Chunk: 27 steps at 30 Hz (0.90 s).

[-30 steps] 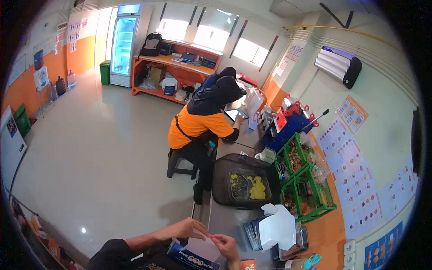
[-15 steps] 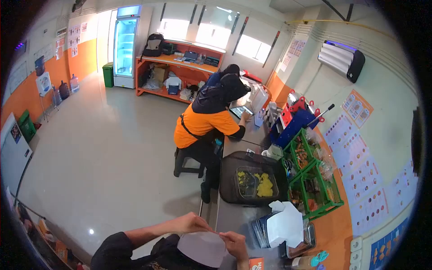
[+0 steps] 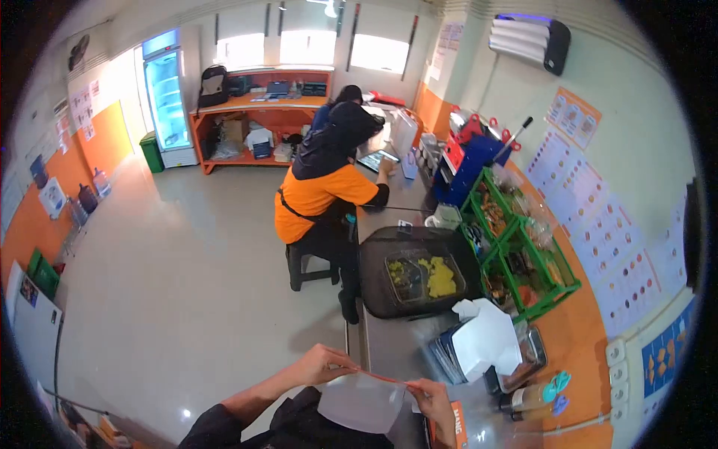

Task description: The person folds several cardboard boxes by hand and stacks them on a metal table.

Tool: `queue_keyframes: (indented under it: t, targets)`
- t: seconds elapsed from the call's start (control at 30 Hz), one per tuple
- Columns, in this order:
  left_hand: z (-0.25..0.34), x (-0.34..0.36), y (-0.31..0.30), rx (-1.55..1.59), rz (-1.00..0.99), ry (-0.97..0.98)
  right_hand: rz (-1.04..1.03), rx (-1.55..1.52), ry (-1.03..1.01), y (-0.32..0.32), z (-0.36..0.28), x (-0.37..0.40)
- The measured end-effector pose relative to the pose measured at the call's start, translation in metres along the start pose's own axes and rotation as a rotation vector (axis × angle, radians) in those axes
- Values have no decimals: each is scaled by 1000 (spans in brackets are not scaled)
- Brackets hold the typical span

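Observation:
A translucent whitish plastic bag (image 3: 357,406) with a red strip along its top edge is held low in front of my body. My left hand (image 3: 327,364) pinches the left end of the strip. At the other end, the fingers of my right hand (image 3: 431,398) are closed on the same strip, which is stretched between the two hands. Just behind my right hand lies an orange printed packet or box (image 3: 458,425). A stack of folded dark cartons (image 3: 446,358) with an open white carton (image 3: 486,340) stands on the counter to the right.
A dark tray (image 3: 374,288) bears a clear container with yellow food (image 3: 441,278). Green crates (image 3: 550,303) line the wall. Scissors with turquoise handles (image 3: 557,383) stand in a holder. A co-worker in an orange shirt (image 3: 320,200) sits farther along the counter (image 3: 396,352).
My hands have moved apart, so more of the red strip shows between them. The view has shifted, moving the room's contents in the picture.

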State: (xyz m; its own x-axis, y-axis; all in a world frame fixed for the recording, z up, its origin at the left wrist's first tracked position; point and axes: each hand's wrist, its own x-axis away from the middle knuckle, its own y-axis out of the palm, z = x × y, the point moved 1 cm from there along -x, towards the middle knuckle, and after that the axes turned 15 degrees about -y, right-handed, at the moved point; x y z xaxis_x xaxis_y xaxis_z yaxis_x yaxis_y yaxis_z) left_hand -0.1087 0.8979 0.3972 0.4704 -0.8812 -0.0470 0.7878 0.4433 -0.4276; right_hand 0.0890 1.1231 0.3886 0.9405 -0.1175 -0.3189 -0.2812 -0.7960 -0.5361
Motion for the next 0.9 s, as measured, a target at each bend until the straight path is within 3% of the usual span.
queue_keyframes:
  t: [0.07, 0.17, 0.2, 0.27, 0.53, 0.6, 0.63, 0.67, 0.7, 0.77, 0.9]
  targets:
    - [7, -10, 5, -40, 18, 30, 43, 1, -10, -5, 4, 4]
    - [17, -31, 22, 26, 56, 100, 364, 34, -89, -16, -6, 4]
    - [16, -40, 30, 20, 35, 96, 381, 29, -76, -19, -2, 6]
    - [6, -61, 49, 77, 108, 149, 496, 199, -82, -29, 20, 18]
    - [-52, -103, 107, 1, 72, 37, 507, 225, 164, -9, 92, 61]
    - [-72, -107, 112, 24, 104, -28, 612, 261, 246, -6, 90, 62]
    - [-85, -103, 116, 99, 105, -88, 672, 116, 294, -2, 103, 68]
    - [-94, -100, 117, 96, 98, -73, 604, 174, 311, -6, 93, 63]
    - [-100, -97, 115, 98, 81, -68, 570, 229, 290, 3, 126, 80]
    - [-81, -95, 106, 89, 3, -272, 519, 237, 411, 4, 115, 78]
    - [-105, -89, 111, -90, -19, -83, 526, 239, 383, 12, 119, 85]
